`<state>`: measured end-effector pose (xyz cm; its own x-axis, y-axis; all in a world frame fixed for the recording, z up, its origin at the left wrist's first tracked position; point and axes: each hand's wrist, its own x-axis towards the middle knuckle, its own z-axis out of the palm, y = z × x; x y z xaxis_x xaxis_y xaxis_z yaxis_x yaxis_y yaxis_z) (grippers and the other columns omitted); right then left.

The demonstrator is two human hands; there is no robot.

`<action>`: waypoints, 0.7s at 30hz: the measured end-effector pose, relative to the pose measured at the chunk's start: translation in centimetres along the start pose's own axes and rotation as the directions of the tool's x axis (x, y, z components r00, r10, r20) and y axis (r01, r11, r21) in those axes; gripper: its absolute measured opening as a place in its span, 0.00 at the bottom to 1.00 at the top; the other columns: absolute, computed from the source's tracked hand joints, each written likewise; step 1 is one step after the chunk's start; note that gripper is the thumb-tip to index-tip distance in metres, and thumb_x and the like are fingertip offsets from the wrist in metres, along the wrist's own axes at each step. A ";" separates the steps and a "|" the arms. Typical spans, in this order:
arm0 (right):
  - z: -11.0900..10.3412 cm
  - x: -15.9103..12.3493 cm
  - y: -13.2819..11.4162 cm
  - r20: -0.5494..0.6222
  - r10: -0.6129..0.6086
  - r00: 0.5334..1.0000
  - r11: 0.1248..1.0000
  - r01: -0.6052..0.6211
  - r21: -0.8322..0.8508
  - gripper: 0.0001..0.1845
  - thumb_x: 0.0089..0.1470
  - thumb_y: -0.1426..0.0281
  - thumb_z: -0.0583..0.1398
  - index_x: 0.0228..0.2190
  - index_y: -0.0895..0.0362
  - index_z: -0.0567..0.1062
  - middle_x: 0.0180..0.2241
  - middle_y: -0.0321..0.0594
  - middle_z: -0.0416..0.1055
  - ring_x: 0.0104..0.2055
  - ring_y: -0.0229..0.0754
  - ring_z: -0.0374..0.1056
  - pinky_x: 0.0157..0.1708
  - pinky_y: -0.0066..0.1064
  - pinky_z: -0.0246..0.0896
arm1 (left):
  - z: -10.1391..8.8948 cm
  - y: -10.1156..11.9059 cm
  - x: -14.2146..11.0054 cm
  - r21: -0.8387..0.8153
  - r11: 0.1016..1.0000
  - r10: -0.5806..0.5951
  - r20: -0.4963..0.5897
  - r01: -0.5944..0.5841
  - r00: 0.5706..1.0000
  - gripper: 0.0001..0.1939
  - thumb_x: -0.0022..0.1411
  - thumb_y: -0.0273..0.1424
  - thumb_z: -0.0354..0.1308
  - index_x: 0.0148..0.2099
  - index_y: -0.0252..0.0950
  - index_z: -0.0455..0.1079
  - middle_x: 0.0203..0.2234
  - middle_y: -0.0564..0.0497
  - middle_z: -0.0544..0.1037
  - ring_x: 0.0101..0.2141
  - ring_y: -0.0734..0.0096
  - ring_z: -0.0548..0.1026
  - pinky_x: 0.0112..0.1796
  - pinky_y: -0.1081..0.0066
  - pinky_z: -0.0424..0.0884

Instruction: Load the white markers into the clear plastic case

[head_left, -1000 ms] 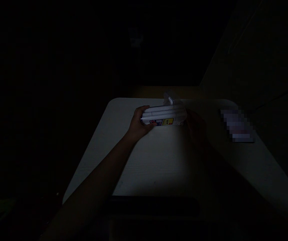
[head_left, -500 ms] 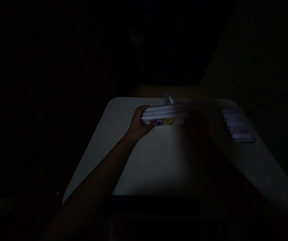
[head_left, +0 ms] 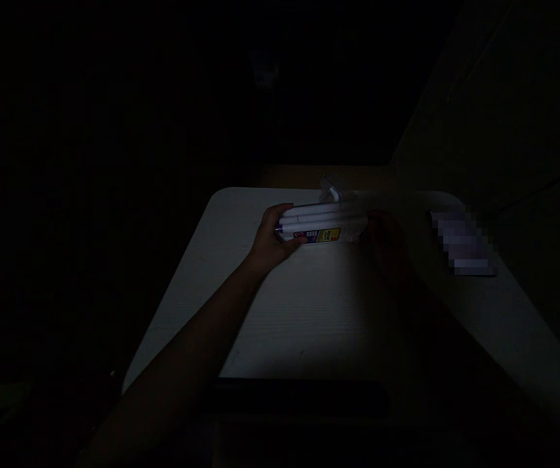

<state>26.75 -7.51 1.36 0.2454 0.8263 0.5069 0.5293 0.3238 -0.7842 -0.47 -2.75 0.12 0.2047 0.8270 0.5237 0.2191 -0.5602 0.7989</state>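
Observation:
The scene is very dark, with one lit patch on a white table (head_left: 309, 312). My left hand (head_left: 270, 242) is wrapped round the left end of a white packet of long white sticks (head_left: 321, 224) with a yellow and red label, which lies across the far part of the table. My right hand (head_left: 382, 240) is in shadow at the packet's right end, touching it; its fingers look curled there but are hard to make out. A small clear plastic piece (head_left: 332, 190) shows just behind the packet.
A blurred-out flat object (head_left: 462, 244) lies on the table to the right. A dark strip (head_left: 299, 396) runs along the table's near edge. A pale wall (head_left: 504, 117) rises at the right. Everything beyond the table is black.
The packet has shifted very slightly to the right between my hands. Both hands stay at its ends.

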 end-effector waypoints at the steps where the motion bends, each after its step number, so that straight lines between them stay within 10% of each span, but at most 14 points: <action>1: -0.2 0.1 0.2 -0.008 -0.002 1.000 1.000 0.002 0.002 0.29 0.60 0.42 0.55 0.42 0.53 0.76 0.43 0.47 0.78 0.46 0.49 0.74 0.49 0.44 0.71 | 0.0 0.0 0.0 -0.006 1.000 -0.006 0.001 0.006 1.000 0.38 0.48 0.38 0.76 0.60 0.42 0.67 0.55 0.44 0.72 0.53 0.57 0.73 0.53 0.60 0.74; 21: -2.8 0.6 1.1 0.036 -0.114 0.993 0.987 0.118 -0.111 0.21 0.65 0.54 0.55 0.45 0.53 0.81 0.48 0.46 0.79 0.50 0.49 0.76 0.51 0.47 0.72 | 0.1 0.6 -0.1 -0.040 0.998 -0.044 -0.007 0.044 0.999 0.37 0.48 0.36 0.76 0.59 0.40 0.68 0.53 0.44 0.72 0.50 0.59 0.74 0.50 0.61 0.75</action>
<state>29.76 -7.91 1.81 0.1536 0.8001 0.5799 0.6413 0.3657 -0.6745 -0.24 -3.13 0.52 0.1881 0.8511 0.4902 0.1897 -0.5212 0.8321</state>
